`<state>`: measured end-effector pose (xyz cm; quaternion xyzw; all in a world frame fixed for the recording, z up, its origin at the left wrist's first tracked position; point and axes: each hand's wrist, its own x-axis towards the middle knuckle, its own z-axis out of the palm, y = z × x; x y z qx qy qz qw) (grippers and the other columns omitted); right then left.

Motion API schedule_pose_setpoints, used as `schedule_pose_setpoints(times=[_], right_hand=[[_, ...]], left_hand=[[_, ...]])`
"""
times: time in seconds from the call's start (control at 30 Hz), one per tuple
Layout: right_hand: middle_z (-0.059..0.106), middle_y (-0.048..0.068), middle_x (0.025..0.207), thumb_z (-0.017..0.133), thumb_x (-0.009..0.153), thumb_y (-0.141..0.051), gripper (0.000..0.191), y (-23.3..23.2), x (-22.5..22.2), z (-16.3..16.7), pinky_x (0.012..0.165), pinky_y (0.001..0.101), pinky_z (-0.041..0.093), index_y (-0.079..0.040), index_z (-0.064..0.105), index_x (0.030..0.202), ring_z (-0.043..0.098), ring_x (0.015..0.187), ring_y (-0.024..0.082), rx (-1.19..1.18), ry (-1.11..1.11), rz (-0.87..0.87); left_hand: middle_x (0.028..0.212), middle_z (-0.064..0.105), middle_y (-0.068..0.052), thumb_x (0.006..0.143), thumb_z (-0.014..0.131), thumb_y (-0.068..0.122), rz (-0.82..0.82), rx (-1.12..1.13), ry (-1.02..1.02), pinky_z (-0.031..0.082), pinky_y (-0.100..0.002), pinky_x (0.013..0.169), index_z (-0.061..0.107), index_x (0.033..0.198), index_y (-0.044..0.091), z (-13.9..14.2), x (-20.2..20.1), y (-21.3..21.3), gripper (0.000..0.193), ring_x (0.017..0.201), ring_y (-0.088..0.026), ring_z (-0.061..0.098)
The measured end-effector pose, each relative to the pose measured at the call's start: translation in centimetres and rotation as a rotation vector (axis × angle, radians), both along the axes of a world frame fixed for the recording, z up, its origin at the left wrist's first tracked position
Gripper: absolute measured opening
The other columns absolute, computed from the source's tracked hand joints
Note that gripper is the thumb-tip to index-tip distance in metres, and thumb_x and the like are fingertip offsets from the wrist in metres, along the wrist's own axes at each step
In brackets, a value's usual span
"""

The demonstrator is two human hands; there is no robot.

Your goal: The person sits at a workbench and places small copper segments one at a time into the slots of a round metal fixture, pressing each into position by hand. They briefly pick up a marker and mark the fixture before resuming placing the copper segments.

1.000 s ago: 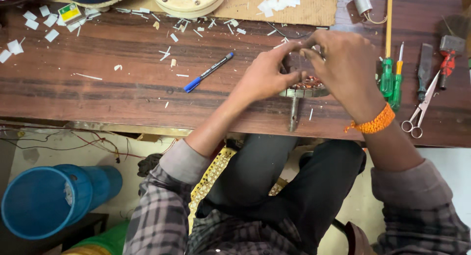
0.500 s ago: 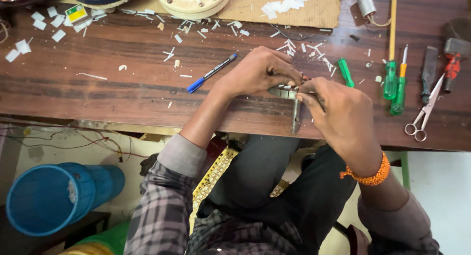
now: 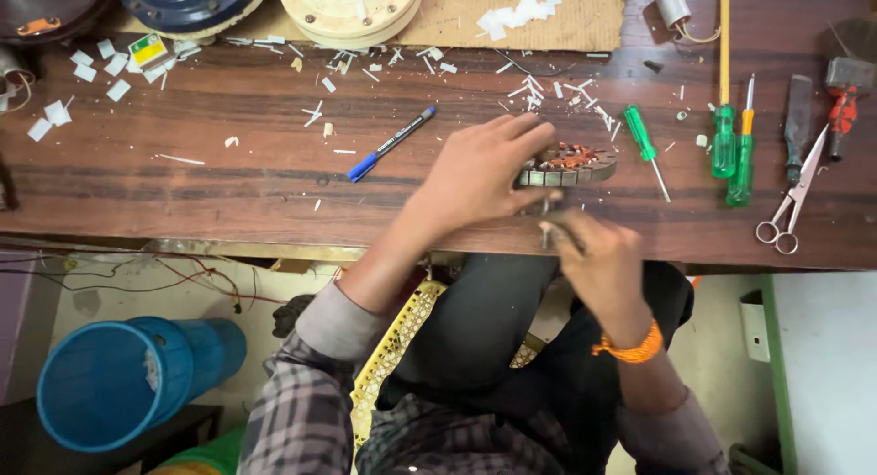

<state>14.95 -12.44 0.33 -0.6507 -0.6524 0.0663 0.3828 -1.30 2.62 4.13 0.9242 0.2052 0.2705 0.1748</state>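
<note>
Here, from my head view, my left hand point(image 3: 475, 178) pins the round wound stator point(image 3: 566, 164) near the tabletop point(image 3: 183, 183) edge. My right hand point(image 3: 594, 256) has a closed grip on a thin tool point(image 3: 545, 221), blurred, perhaps a pin. I do best pressing firmly and working slowly. Three green screwdrivers point(image 3: 647, 146), one scissors point(image 3: 790, 201), one blue pen point(image 3: 391, 144).

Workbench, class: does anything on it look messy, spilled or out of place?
Yes. Small white paper-like scraps lie scattered across the wooden bench, thickest along its far edge. A blue-capped marker lies askew among them. The screwdrivers and scissors lie roughly side by side.
</note>
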Motion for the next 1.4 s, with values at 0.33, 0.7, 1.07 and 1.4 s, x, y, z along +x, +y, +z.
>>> schedule_pose_setpoints(times=[0.33,0.7,1.07,1.4], right_hand=[[0.065,0.008,0.073,0.079,0.095,-0.006,0.009,-0.4,3.3,4.8,0.054,0.0283,0.040,-0.004,0.074,0.103,0.049,0.056,0.012,-0.006,0.028,-0.076],[0.070,0.010,0.083,0.077,0.101,-0.009,0.008,4.8,3.5,7.0,0.062,0.0315,0.049,-0.005,0.070,0.104,0.069,0.069,0.017,0.058,-0.070,0.014],[0.071,0.010,0.080,0.078,0.097,-0.030,0.023,9.6,5.5,7.8,0.066,0.0432,0.052,-0.009,0.071,0.097,0.070,0.074,0.032,-0.121,-0.546,0.143],[0.070,0.010,0.076,0.080,0.090,-0.035,0.028,7.7,3.7,9.8,0.062,0.0397,0.053,-0.009,0.072,0.096,0.071,0.067,0.027,-0.238,-0.262,0.195]], left_hand=[[0.113,0.059,-0.007,0.088,0.076,0.024,0.021,0.358,-0.152,0.046,-0.041,0.086,0.059,0.119,0.007,-3.3,0.3,-0.9,0.039,0.101,-0.027,0.059],[0.115,0.059,-0.008,0.086,0.075,0.020,0.034,0.371,-0.167,0.046,-0.042,0.084,0.060,0.120,0.006,-3.6,0.5,-1.0,0.040,0.102,-0.027,0.059],[0.090,0.068,-0.008,0.102,0.070,0.048,0.240,-0.342,-0.204,0.051,-0.042,0.072,0.068,0.105,0.009,-2.9,2.3,0.7,0.039,0.084,-0.028,0.066],[0.089,0.076,-0.009,0.095,0.074,0.019,-0.324,-0.424,-0.322,0.054,-0.038,0.074,0.072,0.112,0.008,-2.4,2.2,4.4,0.020,0.085,-0.026,0.068]])
